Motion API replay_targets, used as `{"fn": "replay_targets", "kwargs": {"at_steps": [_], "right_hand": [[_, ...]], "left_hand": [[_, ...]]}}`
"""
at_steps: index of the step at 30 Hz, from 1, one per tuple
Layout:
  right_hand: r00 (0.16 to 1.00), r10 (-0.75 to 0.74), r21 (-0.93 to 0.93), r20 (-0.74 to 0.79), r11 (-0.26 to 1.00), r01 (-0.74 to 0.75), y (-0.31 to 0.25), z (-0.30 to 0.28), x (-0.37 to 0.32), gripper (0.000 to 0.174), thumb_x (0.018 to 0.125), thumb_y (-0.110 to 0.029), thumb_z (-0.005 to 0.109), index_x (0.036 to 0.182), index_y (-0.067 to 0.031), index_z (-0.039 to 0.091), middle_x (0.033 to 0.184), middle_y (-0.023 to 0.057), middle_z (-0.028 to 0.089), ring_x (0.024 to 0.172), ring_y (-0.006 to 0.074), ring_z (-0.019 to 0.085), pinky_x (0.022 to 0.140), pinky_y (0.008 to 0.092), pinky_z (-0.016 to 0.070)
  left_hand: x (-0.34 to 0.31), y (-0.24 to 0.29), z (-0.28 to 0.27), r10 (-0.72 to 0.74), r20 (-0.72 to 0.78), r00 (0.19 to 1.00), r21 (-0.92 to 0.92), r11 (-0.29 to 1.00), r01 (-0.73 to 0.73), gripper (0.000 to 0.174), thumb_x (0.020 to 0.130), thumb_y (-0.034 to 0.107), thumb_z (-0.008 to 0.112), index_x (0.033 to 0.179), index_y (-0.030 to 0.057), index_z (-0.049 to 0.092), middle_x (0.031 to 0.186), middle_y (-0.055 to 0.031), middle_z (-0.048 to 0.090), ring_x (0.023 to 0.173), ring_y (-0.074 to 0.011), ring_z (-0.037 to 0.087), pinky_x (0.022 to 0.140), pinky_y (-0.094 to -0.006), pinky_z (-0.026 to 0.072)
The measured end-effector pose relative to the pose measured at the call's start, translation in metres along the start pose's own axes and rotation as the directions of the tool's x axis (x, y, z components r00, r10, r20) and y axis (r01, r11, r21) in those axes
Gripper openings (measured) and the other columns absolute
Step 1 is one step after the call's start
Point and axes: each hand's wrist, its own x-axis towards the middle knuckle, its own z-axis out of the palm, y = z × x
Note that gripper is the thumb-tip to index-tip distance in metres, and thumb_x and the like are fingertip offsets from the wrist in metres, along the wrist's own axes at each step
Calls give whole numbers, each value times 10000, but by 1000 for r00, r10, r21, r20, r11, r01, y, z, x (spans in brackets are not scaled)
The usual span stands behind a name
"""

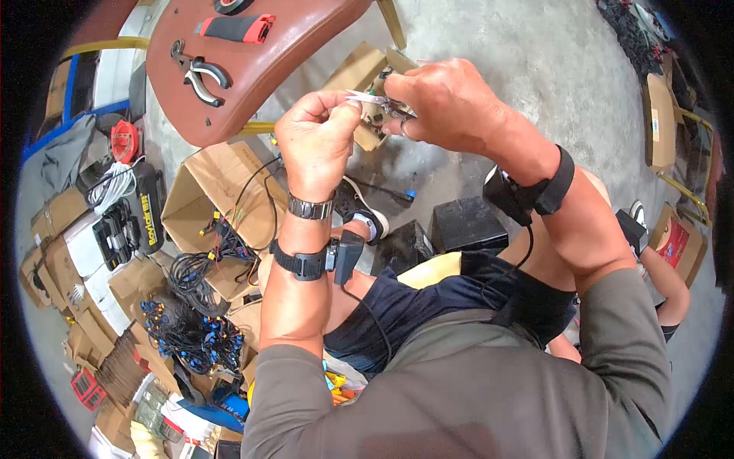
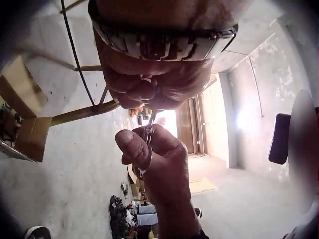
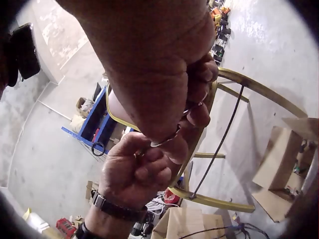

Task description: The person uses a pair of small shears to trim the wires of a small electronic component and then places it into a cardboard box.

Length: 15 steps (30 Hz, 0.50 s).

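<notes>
I am finding the right hand (image 1: 447, 103) grasping a pair of small scissors (image 1: 368, 98), its fingers curling around the handles. The scissors are sitting in mid-air between the two hands, their blades pointing at the left hand (image 1: 317, 130). That hand is holding its fingers curled, thumb against forefinger, beside the blades; I cannot tell whether it is gripping anything. A metal-banded watch (image 1: 311, 208) is circling the left wrist.

Beyond the hands, I am noting an open cardboard box (image 1: 355, 73) standing on the floor (image 1: 478, 38). A brown chair seat (image 1: 164, 92) is carrying a pair of pliers (image 1: 205, 80) and a red and black tool (image 1: 237, 28). Nearer the person, a second open box (image 1: 222, 180) is lying beside black cables. Further down, I am recording a heap of cables with blue connectors (image 1: 191, 329). Two black boxes (image 1: 468, 224) are standing near the person's feet.
</notes>
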Motion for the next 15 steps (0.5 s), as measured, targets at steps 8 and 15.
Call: {"fn": "replay_targets", "kwargs": {"at_steps": [8, 15], "right_hand": [[997, 17, -13, 79, 1000, -16, -2, -4, 1, 258, 759, -318, 734, 839, -89, 645, 724, 133, 673, 751, 329, 687, 661, 441, 533], [993, 43, -3, 106, 999, -43, -3, -3, 4, 255, 759, -313, 738, 830, -82, 656, 722, 141, 676, 743, 336, 688, 661, 442, 537]], "left_hand": [[-2, -1, 0, 11, -17, 1000, -17, 1000, -11, 91, 845, 44, 696, 909, -21, 702, 665, 6, 618, 479, -29, 487, 415, -189, 367], [0, -5, -1, 5, -33, 999, -33, 999, -6, 97, 835, 36, 690, 910, -26, 696, 660, 4, 614, 476, -36, 495, 412, -192, 375]]}}
